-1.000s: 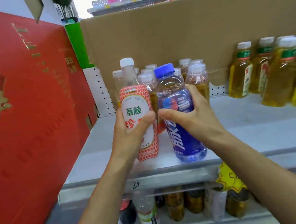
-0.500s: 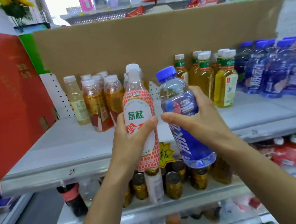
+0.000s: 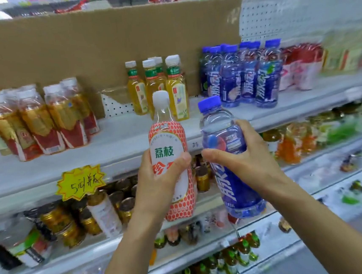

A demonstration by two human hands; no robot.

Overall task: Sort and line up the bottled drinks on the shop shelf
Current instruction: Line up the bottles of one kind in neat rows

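The person holds two bottles in the air in front of the shelf's (image 3: 121,151) front edge, neither one resting on it. The left hand (image 3: 158,183) grips a white-capped bottle with a red-patterned label (image 3: 167,142), held upright, with the thumb across the label and the fingers wrapped behind it. The right hand (image 3: 244,161) grips a blue-capped bottle (image 3: 218,120) just beside it, its fingers (image 3: 244,126) clamped round the middle; this bottle tilts so that its cap leans toward the other one. A narrow gap separates the two bottles, and the thumb tips sit near each other.

On the shelf, a bare stretch lies between the amber bottles (image 3: 41,123) at the left and the yellow tea bottles (image 3: 176,88) at the centre. The front strip of the shelf is also bare ahead of the blue bottles (image 3: 247,75) grouped to the right. The tea and blue groups stand near each other with a slim gap between them. Pink and red packs (image 3: 301,67) follow further right, blurred.

A cardboard sheet (image 3: 100,45) backs the shelf, giving way to white pegboard (image 3: 285,16) on the right. A yellow starburst price tag (image 3: 80,183) hangs from the shelf's front edge at the left. Below it, a lower shelf holds gold-lidded cans (image 3: 57,219) and mixed bottles, and further shelves of goods run beneath, out of focus.
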